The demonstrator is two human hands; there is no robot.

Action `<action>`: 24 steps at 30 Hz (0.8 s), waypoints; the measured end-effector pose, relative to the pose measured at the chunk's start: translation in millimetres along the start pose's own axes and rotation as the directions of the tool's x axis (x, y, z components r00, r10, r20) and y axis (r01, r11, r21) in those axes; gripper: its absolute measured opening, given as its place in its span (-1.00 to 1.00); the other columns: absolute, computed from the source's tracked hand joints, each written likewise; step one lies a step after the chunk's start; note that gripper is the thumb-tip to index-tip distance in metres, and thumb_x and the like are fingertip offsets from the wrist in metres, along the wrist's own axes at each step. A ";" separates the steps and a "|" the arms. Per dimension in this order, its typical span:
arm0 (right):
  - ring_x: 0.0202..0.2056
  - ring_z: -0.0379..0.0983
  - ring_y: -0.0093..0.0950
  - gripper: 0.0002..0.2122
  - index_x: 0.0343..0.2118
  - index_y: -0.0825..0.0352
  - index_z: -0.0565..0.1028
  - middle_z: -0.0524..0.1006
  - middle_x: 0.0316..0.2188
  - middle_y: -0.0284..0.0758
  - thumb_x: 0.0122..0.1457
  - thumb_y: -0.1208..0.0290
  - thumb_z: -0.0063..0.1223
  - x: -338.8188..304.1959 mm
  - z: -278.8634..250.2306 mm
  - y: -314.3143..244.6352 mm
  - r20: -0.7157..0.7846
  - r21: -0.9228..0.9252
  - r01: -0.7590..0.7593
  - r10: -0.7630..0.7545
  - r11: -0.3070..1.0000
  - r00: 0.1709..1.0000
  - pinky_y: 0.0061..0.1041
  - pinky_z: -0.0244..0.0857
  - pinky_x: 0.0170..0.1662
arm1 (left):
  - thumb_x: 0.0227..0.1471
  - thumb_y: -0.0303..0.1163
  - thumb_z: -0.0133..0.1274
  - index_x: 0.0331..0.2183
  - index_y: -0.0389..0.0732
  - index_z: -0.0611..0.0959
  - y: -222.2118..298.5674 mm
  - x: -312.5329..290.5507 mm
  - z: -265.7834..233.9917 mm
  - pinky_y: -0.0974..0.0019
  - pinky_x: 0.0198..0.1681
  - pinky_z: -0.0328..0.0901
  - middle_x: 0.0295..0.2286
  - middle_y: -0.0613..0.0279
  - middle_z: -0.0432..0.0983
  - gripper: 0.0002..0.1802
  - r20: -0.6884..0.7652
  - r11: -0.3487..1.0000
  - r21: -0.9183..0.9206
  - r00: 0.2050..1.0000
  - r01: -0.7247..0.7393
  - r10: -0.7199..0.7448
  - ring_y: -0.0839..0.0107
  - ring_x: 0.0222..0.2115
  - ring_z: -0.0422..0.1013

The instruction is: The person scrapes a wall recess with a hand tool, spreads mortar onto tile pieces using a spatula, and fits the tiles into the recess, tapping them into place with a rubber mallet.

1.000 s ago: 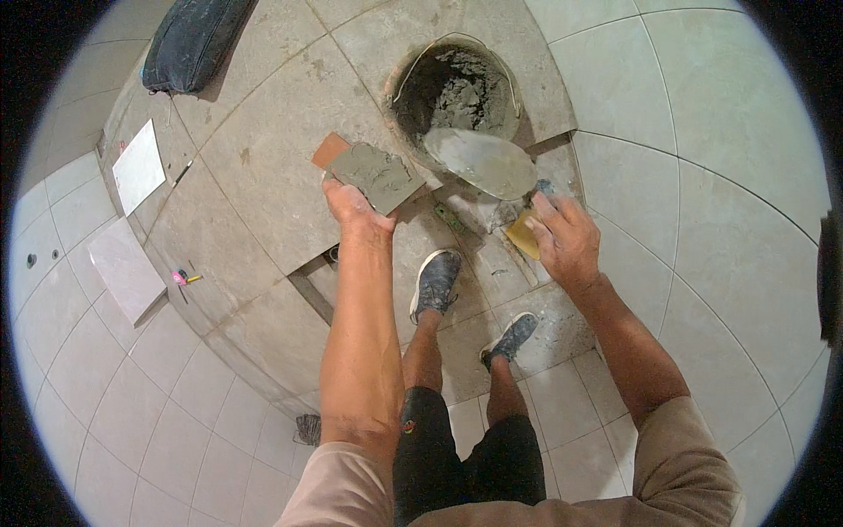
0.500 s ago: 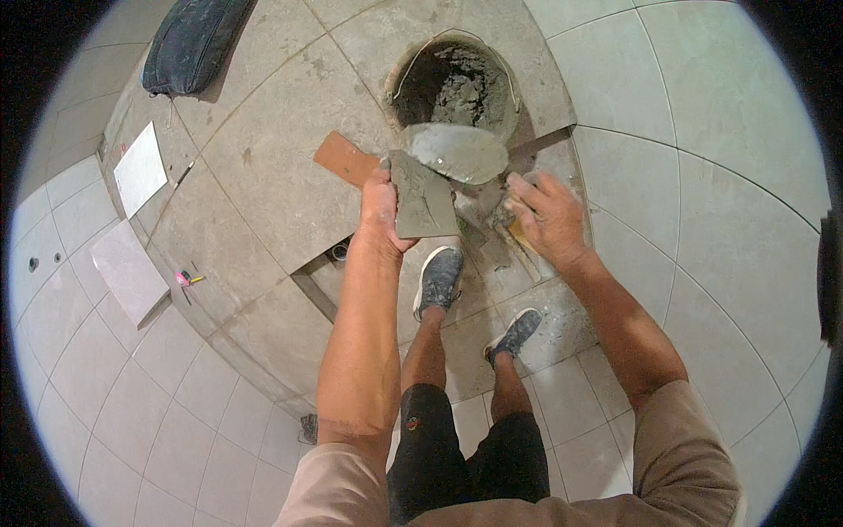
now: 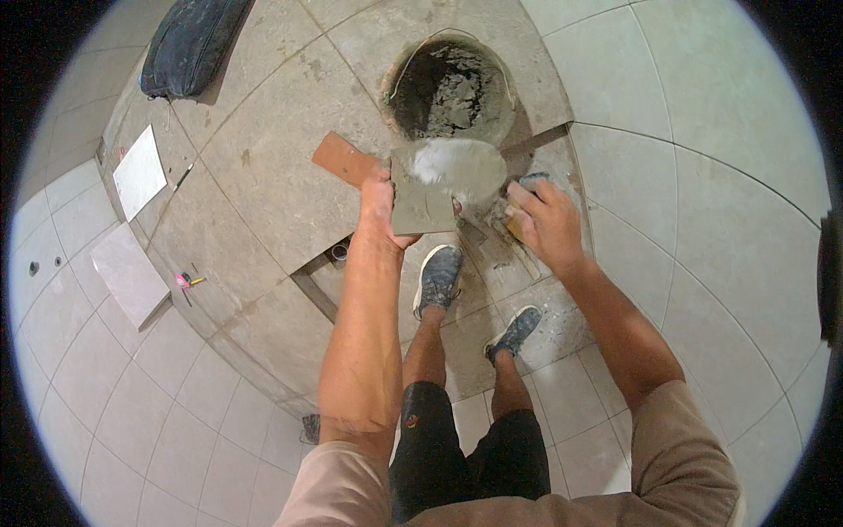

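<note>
The left hand (image 3: 379,211), spread wide, grips a mortar-coated flat piece (image 3: 425,214) from beneath; the right hand (image 3: 548,221) closes on a trowel (image 3: 470,169). Both things are just nearside of the bucket (image 3: 411,98). The piece seems stiff, its mortar (image 3: 418,195) soft and slippery: edges and underside suit holding.

The trowel (image 3: 470,171) hides part of the mortar-coated tile (image 3: 421,211); the top edge crops the dark bag (image 3: 191,54).

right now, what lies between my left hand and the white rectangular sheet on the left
In the head view, from the left hand: a flat reddish-brown rectangular piece beside the hand, stained beige floor, then a thin dark pencil-shaped stick near the sheet.
</note>
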State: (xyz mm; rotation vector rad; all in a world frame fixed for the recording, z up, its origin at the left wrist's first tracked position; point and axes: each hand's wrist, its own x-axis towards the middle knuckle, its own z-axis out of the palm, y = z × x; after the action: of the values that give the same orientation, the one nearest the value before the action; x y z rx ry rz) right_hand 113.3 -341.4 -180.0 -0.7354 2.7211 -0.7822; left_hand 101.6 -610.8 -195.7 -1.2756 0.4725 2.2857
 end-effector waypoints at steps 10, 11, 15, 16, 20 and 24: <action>-0.16 0.45 -0.09 -0.61 0.03 0.24 0.52 0.49 -0.21 -0.14 0.11 0.32 0.23 54.0 -23.9 -2.6 -0.123 -0.136 -0.240 0.224 0.961 0.967 -0.10 0.34 -0.10 | 0.29 0.01 -0.37 0.15 -0.18 0.42 -9.7 -52.9 -19.9 -0.25 -0.23 0.44 -0.07 -0.05 0.51 -0.38 0.498 0.984 -0.175 0.866 0.045 0.048 -0.04 -0.16 0.49; -0.15 0.45 -0.06 -0.61 0.01 0.30 0.51 0.50 -0.19 -0.09 0.11 0.31 0.24 56.8 -32.6 -8.5 -0.256 -0.200 -0.162 0.108 0.966 0.961 -0.10 0.35 -0.07 | 0.30 0.05 -0.36 0.16 -0.17 0.42 -14.8 -61.3 -12.4 -0.24 -0.21 0.45 -0.07 -0.05 0.51 -0.37 0.416 0.980 -0.200 0.904 -0.011 0.095 -0.04 -0.15 0.49; -0.14 0.44 -0.02 -0.63 -0.09 0.36 0.51 0.50 -0.18 -0.04 0.08 0.28 0.29 13.9 -91.1 -79.7 -0.224 0.302 -0.116 0.189 0.946 0.956 -0.13 0.35 -0.06 | 0.22 -0.11 -0.29 0.10 -0.16 0.49 -26.8 -116.5 30.7 -0.29 -0.13 0.41 -0.11 -0.07 0.54 -0.46 0.308 0.966 -0.249 0.939 -0.073 0.151 -0.05 -0.19 0.51; -0.15 0.43 -0.02 -0.63 -0.13 0.34 0.51 0.50 -0.20 -0.05 0.06 0.28 0.31 -0.2 -108.8 -102.8 -0.280 0.292 -0.001 0.087 0.956 0.956 -0.13 0.35 -0.07 | 0.22 -0.11 -0.29 0.10 -0.16 0.49 -30.3 -132.4 43.0 -0.29 -0.13 0.41 -0.11 -0.07 0.54 -0.46 0.320 0.967 -0.244 0.935 -0.073 0.152 -0.05 -0.19 0.51; -0.18 0.43 -0.08 -0.61 -0.15 0.32 0.50 0.46 -0.17 -0.12 -0.04 0.35 0.40 -45.9 -183.4 -190.0 -0.270 0.219 0.120 -0.058 0.968 0.961 -0.16 0.36 -0.08 | 0.25 -0.12 -0.33 0.11 -0.17 0.48 -48.9 -185.7 105.1 -0.28 -0.10 0.41 -0.11 -0.05 0.54 -0.46 0.316 0.958 -0.279 0.935 -0.070 0.161 -0.07 -0.18 0.51; -0.17 0.43 -0.16 -0.55 -0.13 0.32 0.48 0.42 -0.14 -0.17 -0.09 0.37 0.45 -79.9 -256.0 -239.4 -0.367 0.151 0.050 0.009 0.987 0.930 -0.24 0.38 -0.10 | 0.30 0.10 -0.33 0.16 -0.07 0.44 -77.9 -251.7 166.7 -0.16 -0.10 0.44 -0.11 0.00 0.53 -0.39 0.418 0.978 -0.201 0.899 -0.047 0.129 0.04 -0.17 0.51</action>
State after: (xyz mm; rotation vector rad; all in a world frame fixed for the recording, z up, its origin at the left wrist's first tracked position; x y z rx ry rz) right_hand 193.2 -363.4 169.8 -0.6367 2.9273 -1.2375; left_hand 143.2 -521.1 100.0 -0.7964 0.1631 2.6413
